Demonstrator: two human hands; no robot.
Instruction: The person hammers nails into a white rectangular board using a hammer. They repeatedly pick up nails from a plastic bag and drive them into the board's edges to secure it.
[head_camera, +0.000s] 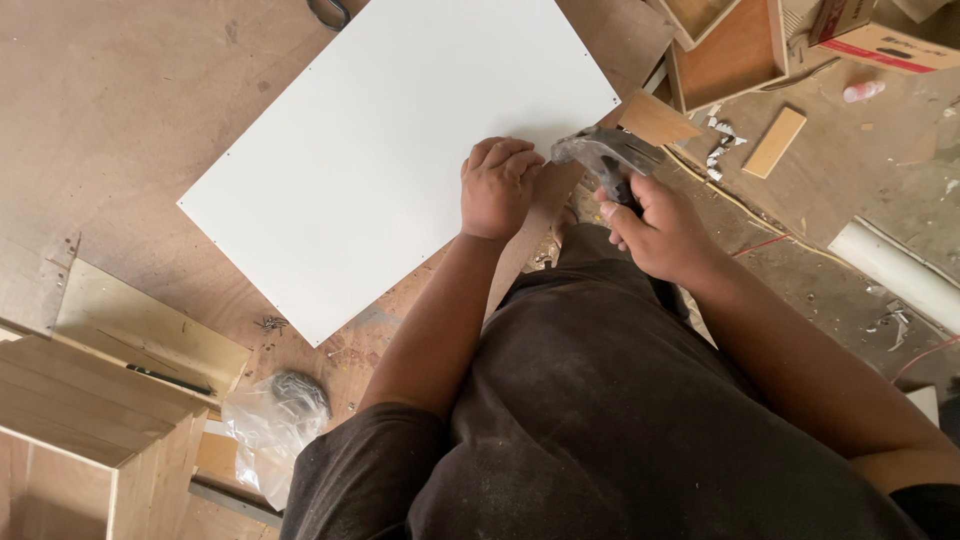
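Observation:
My right hand (662, 232) grips a claw hammer (603, 158) by its dark handle, the metal head just right of my left hand. My left hand (499, 185) rests closed at the near edge of a large white board (390, 140), fingers pinched together on something too small to make out. A narrow strip of brown wood (532, 225) runs along that edge under both hands. The board lies flat on a plywood floor (120, 110).
Plywood boxes (90, 400) stand at lower left beside a clear plastic bag of small metal parts (275, 410). Wooden drawer boxes (730, 45), a cardboard box (880, 35), a small wood block (775, 142) and a white pipe (890, 270) lie to the right. Loose nails (270, 323) sit near the board's corner.

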